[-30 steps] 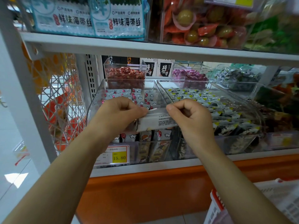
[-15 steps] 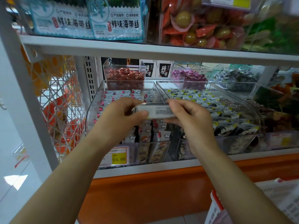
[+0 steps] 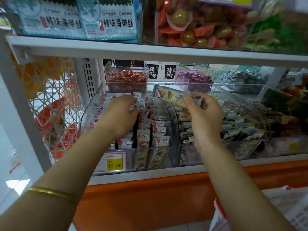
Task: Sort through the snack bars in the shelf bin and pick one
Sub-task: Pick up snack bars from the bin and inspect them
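A clear shelf bin [image 3: 93, 105] holds several white snack bars [image 3: 156, 129] with red dots and cloud prints, standing in rows. My right hand [image 3: 202, 114] pinches one snack bar [image 3: 171, 95] by its end and holds it lifted above the gap between two bins, its printed face toward me. My left hand [image 3: 120, 112] reaches into the left bin, fingers bent down among the upper bars; the fingertips are hidden, so I cannot tell whether they hold a bar.
A second clear bin [image 3: 260, 114] of dark-and-white bars sits to the right. Small tubs of red candy [image 3: 126, 77] and purple candy [image 3: 193, 78] stand behind. The upper shelf edge [image 3: 150, 50] hangs close overhead. A yellow price tag [image 3: 115, 164] fronts the left bin; a basket [image 3: 220, 212] is lower right.
Both hands held the bar together in front of the bin. Now the left hand has let go and reached into the bin, while the right hand has raised and turned the bar.
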A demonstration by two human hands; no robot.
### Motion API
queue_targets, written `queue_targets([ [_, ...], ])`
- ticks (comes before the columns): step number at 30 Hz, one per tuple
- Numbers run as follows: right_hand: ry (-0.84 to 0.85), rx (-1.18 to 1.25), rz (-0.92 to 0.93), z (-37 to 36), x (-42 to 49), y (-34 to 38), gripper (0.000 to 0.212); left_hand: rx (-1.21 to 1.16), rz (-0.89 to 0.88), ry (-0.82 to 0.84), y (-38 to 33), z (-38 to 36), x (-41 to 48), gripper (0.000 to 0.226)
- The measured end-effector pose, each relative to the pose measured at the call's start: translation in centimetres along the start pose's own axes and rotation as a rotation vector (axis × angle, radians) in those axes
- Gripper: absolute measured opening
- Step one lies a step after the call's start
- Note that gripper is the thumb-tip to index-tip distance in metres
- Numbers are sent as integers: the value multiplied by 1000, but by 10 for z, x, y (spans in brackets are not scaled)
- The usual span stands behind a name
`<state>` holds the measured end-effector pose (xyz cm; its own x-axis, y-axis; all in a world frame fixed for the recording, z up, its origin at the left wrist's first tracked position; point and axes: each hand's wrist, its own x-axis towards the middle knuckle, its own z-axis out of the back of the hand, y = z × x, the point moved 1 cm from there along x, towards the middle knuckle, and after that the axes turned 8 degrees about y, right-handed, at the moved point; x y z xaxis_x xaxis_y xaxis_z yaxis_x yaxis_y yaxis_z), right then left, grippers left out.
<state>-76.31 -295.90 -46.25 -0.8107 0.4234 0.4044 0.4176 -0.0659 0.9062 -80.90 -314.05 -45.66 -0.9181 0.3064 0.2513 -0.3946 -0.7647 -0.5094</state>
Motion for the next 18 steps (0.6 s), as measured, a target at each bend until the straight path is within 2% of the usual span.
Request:
queue_targets([
  [4, 5, -30, -5, -3, 2, -2, 20, 322, 1, 272, -6, -20, 23, 41],
  [8, 25, -52, -44, -2, 2, -1, 18, 595, -25, 463, 0, -34, 31, 51],
  [11, 28, -45, -42, -2, 1, -2, 21, 642, -31, 462, 6, -33, 29, 48],
  [18, 72, -139, -32, -8, -1, -1, 25, 538, -14, 341, 7, -25, 8, 44],
])
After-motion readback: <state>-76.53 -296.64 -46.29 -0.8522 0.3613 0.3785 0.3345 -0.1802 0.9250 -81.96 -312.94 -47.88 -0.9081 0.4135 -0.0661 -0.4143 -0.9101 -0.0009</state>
